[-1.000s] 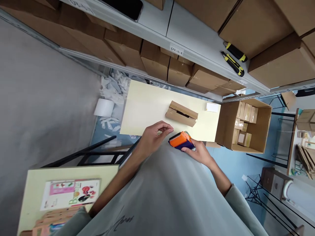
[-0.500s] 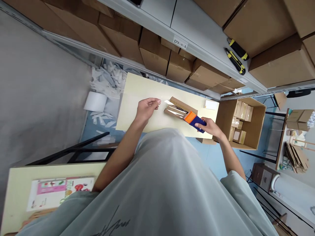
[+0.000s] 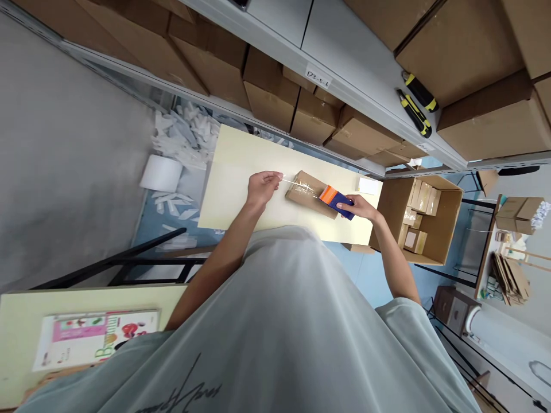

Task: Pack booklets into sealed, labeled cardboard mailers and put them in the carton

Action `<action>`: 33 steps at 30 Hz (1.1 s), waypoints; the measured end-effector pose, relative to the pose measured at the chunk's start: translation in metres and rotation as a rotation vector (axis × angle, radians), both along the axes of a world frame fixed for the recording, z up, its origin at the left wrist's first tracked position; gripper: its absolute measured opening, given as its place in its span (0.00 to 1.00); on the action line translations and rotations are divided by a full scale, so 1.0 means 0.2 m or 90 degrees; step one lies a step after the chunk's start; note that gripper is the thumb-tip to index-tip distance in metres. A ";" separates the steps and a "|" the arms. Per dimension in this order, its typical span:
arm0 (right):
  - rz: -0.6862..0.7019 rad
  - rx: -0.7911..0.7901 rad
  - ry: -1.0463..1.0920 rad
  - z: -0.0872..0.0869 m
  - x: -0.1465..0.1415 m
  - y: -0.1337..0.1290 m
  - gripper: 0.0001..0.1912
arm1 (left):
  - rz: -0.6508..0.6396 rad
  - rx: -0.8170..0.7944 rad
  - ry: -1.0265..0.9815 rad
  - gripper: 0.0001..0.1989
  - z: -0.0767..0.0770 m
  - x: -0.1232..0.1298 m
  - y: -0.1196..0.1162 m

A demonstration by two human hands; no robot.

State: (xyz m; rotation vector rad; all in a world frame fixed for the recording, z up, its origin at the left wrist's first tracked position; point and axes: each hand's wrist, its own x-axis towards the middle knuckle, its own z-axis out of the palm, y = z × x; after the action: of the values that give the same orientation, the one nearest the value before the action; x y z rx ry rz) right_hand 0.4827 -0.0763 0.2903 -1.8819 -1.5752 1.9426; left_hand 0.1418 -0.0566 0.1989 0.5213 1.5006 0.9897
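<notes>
A small brown cardboard box (image 3: 306, 198) lies at a slant on the pale yellow table (image 3: 241, 155), with shiny clear tape (image 3: 302, 186) across its top. My right hand (image 3: 360, 207) is wrapped round the blue and orange tape dispenser (image 3: 338, 202), whose orange end touches the right part of the box. To the left of the box, my left hand (image 3: 264, 187) pinches the free end of the tape, which runs as a thin strip to the box.
A large open carton (image 3: 450, 221) with several small boxes stands right of the table. Above the table runs a shelf (image 3: 365, 80) with cartons and two yellow-black cutters (image 3: 415, 112). A white card (image 3: 367, 185) lies at the table's right end. Paper scraps (image 3: 189, 135) are at left.
The dispenser has moved slightly left and up. The box's open flap is now down, with tape across the top. My left hand has shifted slightly right.
</notes>
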 end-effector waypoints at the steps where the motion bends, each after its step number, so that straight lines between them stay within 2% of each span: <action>1: 0.001 -0.002 -0.003 -0.01 0.00 0.00 0.33 | 0.002 -0.007 0.003 0.08 -0.01 0.01 0.00; 8: 0.015 -0.005 -0.012 -0.01 0.00 0.02 0.34 | 0.001 -0.045 0.019 0.06 -0.10 0.03 0.02; 16: 0.020 -0.018 0.008 -0.02 0.02 0.02 0.35 | 0.001 -0.062 0.015 0.08 -0.21 0.03 -0.03; 19: 0.021 -0.015 -0.010 -0.03 0.02 0.02 0.35 | -0.006 -0.078 0.005 0.09 -0.28 0.08 -0.03; 24: 0.017 -0.004 0.001 -0.06 0.02 0.02 0.33 | -0.067 -0.092 -0.018 0.15 -0.36 0.18 -0.05; 28: 0.013 0.007 0.013 -0.07 0.02 0.00 0.33 | -0.101 -0.076 0.135 0.19 -0.35 0.16 -0.10; 30: 0.017 0.018 0.013 -0.07 0.02 0.00 0.34 | -0.117 -0.036 0.217 0.17 -0.32 0.14 -0.12; 32: 0.021 0.031 0.005 -0.07 0.01 -0.01 0.34 | -0.155 0.025 0.241 0.13 -0.27 0.14 -0.14; 33: 0.023 0.038 0.000 -0.07 0.01 -0.01 0.34 | -0.187 0.053 0.248 0.16 -0.24 0.15 -0.15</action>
State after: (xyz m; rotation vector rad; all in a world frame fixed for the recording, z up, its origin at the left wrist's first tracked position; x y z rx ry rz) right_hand 0.4854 -0.0774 0.2760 -1.8450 -1.6588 1.8869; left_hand 0.1714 -0.0863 0.1502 1.0092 1.6658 0.7482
